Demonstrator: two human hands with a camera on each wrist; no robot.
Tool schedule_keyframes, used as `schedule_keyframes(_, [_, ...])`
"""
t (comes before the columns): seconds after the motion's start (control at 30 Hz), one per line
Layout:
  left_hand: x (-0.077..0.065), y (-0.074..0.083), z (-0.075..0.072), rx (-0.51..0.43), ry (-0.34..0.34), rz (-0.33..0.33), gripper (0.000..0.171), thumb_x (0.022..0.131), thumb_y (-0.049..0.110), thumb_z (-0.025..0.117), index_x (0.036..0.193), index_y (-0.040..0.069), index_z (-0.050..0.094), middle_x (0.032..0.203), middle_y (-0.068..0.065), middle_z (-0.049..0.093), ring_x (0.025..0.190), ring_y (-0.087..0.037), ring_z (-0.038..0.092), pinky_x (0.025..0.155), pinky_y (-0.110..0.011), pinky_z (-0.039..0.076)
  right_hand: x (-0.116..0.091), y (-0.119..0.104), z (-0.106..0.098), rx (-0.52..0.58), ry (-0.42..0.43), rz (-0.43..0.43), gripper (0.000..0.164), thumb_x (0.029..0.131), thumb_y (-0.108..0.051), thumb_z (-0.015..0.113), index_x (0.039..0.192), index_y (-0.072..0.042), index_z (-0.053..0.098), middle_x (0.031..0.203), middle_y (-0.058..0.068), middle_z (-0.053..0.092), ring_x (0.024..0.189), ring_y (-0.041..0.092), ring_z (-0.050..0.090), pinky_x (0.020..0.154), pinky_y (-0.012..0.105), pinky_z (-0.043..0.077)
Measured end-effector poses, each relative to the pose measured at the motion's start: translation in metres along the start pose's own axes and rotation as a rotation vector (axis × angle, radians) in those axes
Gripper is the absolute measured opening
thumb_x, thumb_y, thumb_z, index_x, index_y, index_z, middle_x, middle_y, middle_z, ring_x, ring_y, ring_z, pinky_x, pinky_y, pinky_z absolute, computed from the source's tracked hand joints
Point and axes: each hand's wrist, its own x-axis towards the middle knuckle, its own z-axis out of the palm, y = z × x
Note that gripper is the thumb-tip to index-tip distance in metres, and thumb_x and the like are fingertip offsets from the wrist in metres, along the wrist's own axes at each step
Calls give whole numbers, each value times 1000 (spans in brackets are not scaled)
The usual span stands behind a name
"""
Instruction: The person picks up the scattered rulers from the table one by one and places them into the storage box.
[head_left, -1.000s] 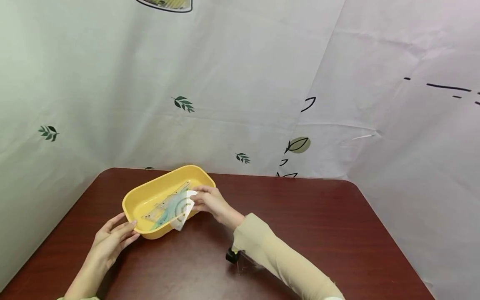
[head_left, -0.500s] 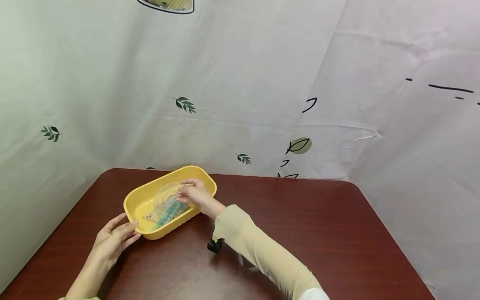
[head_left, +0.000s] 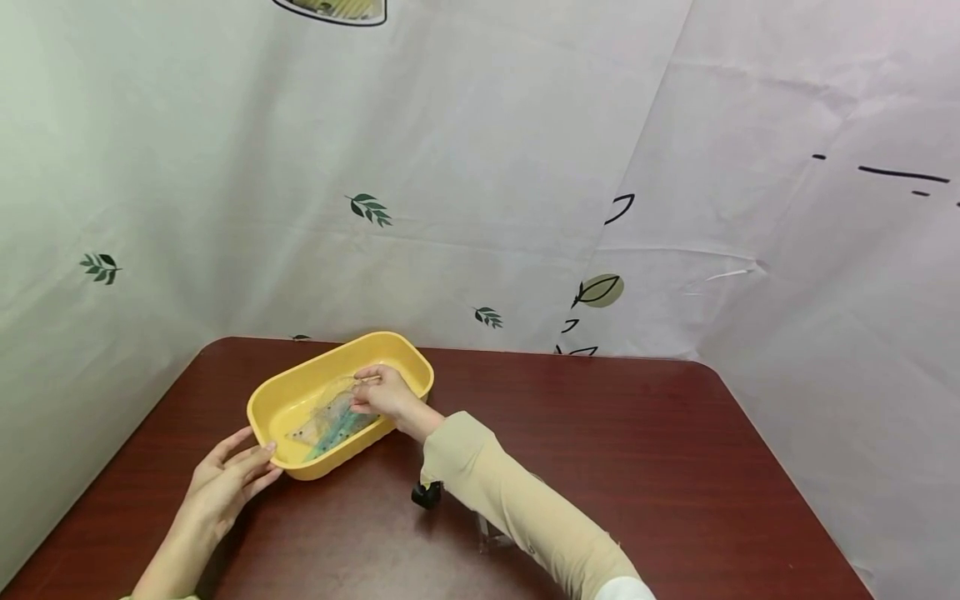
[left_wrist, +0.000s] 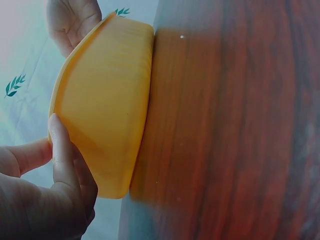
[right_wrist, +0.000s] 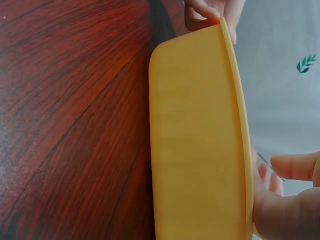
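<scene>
A yellow plastic basin [head_left: 300,375] stands on the table at centre-left. My left hand [head_left: 225,487] holds its near left corner, thumb on the rim and fingers against the outside wall; the left wrist view shows this grip on the rim [left_wrist: 56,95]. My right hand [head_left: 386,393] reaches over the right side into the basin, fingers bent around the edge of a clear protractor [head_left: 337,388]. Under it lie a bluish-green see-through ruler [head_left: 330,437] and other clear drafting pieces [head_left: 303,432]. In the right wrist view, the basin wall hides part of the right hand [right_wrist: 290,200].
The dark red wooden table [head_left: 600,450] extends to the right and front. A small black object [head_left: 426,495] and a clear piece [head_left: 491,533] show by the right sleeve [head_left: 517,500]. Behind the table hangs a pale leaf-printed cloth [head_left: 487,167].
My right hand has moved left over the basin's side with the protractor, then lowered it onto the other pieces inside. My left hand stays on the basin's corner.
</scene>
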Motion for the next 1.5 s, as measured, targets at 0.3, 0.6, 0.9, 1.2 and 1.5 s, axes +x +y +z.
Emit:
schedule_keyframes(0.3, [-1, 2, 1, 7, -6, -14, 42, 94, 6, 61, 112, 34, 36, 84, 15, 65, 79, -2, 66, 74, -18, 59, -1, 0, 0, -85, -2, 5, 35, 94, 6, 53, 129, 7, 52, 124, 23, 60, 112, 30, 62, 95, 36, 56])
schedule_keyframes(0.6, [-2, 3, 2, 20, 8, -27, 42, 94, 8, 61, 112, 35, 36, 84, 16, 65, 79, -1, 66, 74, -17, 59, -5, 1, 0, -200, 23, -19, 39, 93, -1, 57, 131, 3, 52, 128, 20, 58, 110, 25, 61, 92, 34, 56])
schedule_keyframes(0.9, [1, -1, -4, 19, 13, -11, 43, 93, 9, 63, 113, 35, 36, 84, 16, 66, 78, -2, 66, 74, -18, 60, -17, -7, -3, -224, 42, -142, 31, 94, -4, 56, 124, -6, 61, 119, 15, 60, 97, 24, 64, 86, 37, 58])
schedule_keyframes(1.2, [1, 0, 1, 21, 10, -18, 42, 94, 8, 61, 112, 35, 36, 83, 17, 65, 79, 0, 66, 74, -17, 59, -40, -24, -22, -365, -49, -200, 32, 91, -9, 63, 123, -5, 61, 117, 14, 62, 90, 14, 64, 80, 27, 58])
schedule_keyframes(1.5, [0, 0, 1, 16, 12, -11, 42, 93, 7, 62, 112, 35, 36, 83, 16, 65, 79, -1, 66, 73, -18, 59, -62, -18, -46, -602, -14, -236, 36, 82, -11, 76, 116, -8, 65, 117, 10, 66, 90, 16, 66, 66, 15, 53])
